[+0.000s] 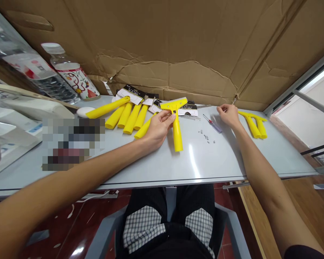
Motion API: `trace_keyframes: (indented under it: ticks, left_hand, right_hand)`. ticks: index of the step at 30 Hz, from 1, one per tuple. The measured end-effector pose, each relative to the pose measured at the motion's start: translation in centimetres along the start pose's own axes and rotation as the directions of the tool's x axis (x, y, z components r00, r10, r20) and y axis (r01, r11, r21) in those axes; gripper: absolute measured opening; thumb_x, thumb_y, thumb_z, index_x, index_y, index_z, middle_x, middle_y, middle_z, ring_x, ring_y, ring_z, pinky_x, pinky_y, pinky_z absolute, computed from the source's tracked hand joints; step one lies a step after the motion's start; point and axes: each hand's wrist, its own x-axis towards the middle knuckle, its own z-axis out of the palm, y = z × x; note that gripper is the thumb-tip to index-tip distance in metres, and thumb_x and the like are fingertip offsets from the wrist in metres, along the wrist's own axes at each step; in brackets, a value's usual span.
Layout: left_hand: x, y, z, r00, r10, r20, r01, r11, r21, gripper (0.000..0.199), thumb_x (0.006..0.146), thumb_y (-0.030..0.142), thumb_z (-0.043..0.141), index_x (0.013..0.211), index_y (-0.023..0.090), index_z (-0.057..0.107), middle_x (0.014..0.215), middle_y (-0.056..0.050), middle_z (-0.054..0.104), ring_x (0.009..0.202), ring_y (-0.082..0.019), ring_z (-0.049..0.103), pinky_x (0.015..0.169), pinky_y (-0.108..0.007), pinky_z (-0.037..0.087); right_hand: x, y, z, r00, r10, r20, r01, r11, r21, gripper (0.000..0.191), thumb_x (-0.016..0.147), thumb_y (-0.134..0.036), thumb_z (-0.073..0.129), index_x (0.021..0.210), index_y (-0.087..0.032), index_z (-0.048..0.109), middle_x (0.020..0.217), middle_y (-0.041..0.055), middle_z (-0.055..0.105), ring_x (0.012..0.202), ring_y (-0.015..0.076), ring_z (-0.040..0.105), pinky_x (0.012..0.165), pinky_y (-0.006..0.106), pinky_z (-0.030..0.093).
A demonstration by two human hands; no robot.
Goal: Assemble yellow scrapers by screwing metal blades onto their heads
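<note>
My left hand (159, 130) is closed around the neck of a yellow scraper handle (178, 135), whose wide head points away from me. To the right, my right hand (229, 114) hovers at the back of the table with its fingers curled together; what they pinch, if anything, is hidden. A small screwdriver (214, 124) with a translucent grip lies just left of that hand. Several small screws (206, 137) are scattered between my hands. Beyond the held scraper lie thin metal blades (191, 117) and black-and-white cards (194, 110).
More yellow scrapers (131, 120) lie in a row at left, partly under printed cards. Yellow scraper handles (255, 126) rest at right. Plastic bottles (77, 77) and a white machine (29, 108) stand at left. A cardboard sheet (162, 43) walls the back of the table (156, 169).
</note>
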Motion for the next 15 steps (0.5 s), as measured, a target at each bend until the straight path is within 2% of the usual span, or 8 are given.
trace_keyframes:
  ticks: [2,4,7,10,12,15]
  left_hand:
    - [-0.2,0.1,0.0,1.000,-0.012,0.011,0.012,1.000,0.022,0.023,0.091,0.015,0.079,0.112,0.016,0.070,0.102,-0.006,0.075,0.099,-0.019,0.075,0.104,-0.037,0.059]
    - [-0.3,0.0,-0.1,0.999,-0.033,0.034,0.032,0.998,0.046,0.024,0.091,0.017,0.079,0.113,0.015,0.071,0.106,-0.009,0.077,0.105,-0.021,0.076,0.107,-0.039,0.058]
    - [-0.2,-0.3,-0.2,0.997,-0.064,0.036,0.061,0.995,0.081,0.027,0.087,0.018,0.084,0.111,0.013,0.073,0.114,-0.013,0.080,0.113,-0.024,0.076,0.111,-0.042,0.057]
    - [0.0,-0.6,-0.4,0.998,-0.058,0.019,0.056,0.993,0.104,0.030,0.084,0.019,0.086,0.111,0.012,0.074,0.123,-0.015,0.080,0.120,-0.026,0.075,0.115,-0.044,0.054]
    - [0.1,-0.6,-0.4,0.999,-0.044,0.015,0.042,0.989,0.142,0.031,0.084,0.020,0.086,0.112,0.012,0.074,0.126,-0.016,0.080,0.123,-0.027,0.074,0.117,-0.044,0.053]
    - [-0.1,-0.4,-0.3,0.999,-0.026,0.034,0.017,0.970,0.241,0.032,0.087,0.023,0.085,0.115,0.011,0.075,0.128,-0.016,0.080,0.125,-0.028,0.073,0.118,-0.044,0.053]
  right_hand:
    - [-0.3,-2.1,0.5,0.993,-0.059,0.101,0.058,0.998,0.015,0.018,0.092,-0.037,0.070,0.085,-0.022,0.079,0.087,0.0096,0.079,0.080,0.0269,0.069,0.089,0.043,0.053]
    - [-0.4,-4.2,1.2,0.960,-0.115,0.253,0.116,0.993,0.013,0.019,0.092,-0.038,0.072,0.090,-0.021,0.082,0.091,0.0106,0.081,0.086,0.0287,0.072,0.092,0.045,0.054]
    - [-0.1,-6.4,2.4,0.910,-0.104,0.401,0.134,0.990,-0.049,0.038,0.091,-0.048,0.077,0.111,-0.016,0.083,0.101,0.0145,0.082,0.097,0.0330,0.074,0.094,0.048,0.055]
    - [0.5,-7.4,3.3,0.885,-0.079,0.458,0.150,0.982,-0.119,0.066,0.084,-0.059,0.084,0.129,-0.011,0.079,0.111,0.0179,0.081,0.105,0.0368,0.073,0.095,0.050,0.056]
    - [0.7,-7.6,3.7,0.880,-0.091,0.466,0.182,0.971,-0.154,0.078,0.078,-0.062,0.089,0.136,-0.012,0.076,0.119,0.0184,0.080,0.111,0.0386,0.072,0.096,0.050,0.056]
    - [0.6,-7.6,4.2,0.886,-0.129,0.446,0.228,0.958,-0.175,0.072,0.076,-0.061,0.091,0.132,-0.018,0.077,0.124,0.0162,0.079,0.116,0.0387,0.072,0.099,0.048,0.055]
